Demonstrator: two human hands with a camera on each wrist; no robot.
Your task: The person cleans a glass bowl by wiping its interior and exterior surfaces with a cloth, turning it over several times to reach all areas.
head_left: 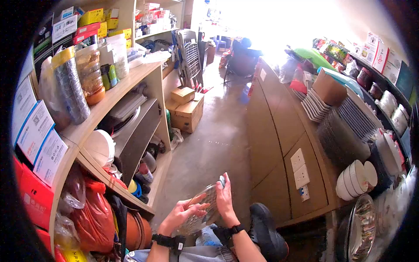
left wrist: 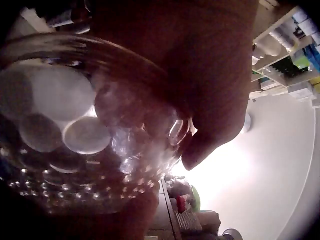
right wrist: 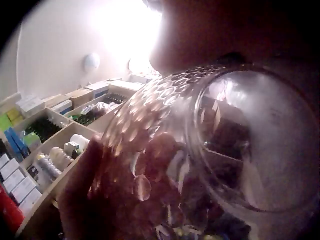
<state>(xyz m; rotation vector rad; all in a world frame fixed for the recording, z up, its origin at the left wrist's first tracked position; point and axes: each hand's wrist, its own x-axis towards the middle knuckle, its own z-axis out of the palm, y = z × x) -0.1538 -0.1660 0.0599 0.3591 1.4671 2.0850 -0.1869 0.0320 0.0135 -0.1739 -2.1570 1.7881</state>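
Note:
A clear glass vessel [head_left: 194, 223] with a dimpled wall is held low in front of me, between my two hands. My left hand [head_left: 183, 215] grips it from the left, fingers lying across its wall. On its right side my right hand [head_left: 224, 201] holds it, fingers pointing upward. Large round dimples cover the glass vessel [left wrist: 75, 135] in the left wrist view, with my left thumb [left wrist: 215, 142] at its edge. A smooth round rim [right wrist: 196, 135] shows in the right wrist view. My palms hide part of the vessel.
Wooden shelves [head_left: 152, 194] with jars, bags and boxes line the left. To the right runs a counter [head_left: 273, 144] bearing stacked plates [head_left: 342, 139] and white bowls [head_left: 352, 180]. Cardboard boxes [head_left: 187, 114] stand on the floor [head_left: 218, 144] ahead. A dark shoe [head_left: 266, 236] is beside my right forearm.

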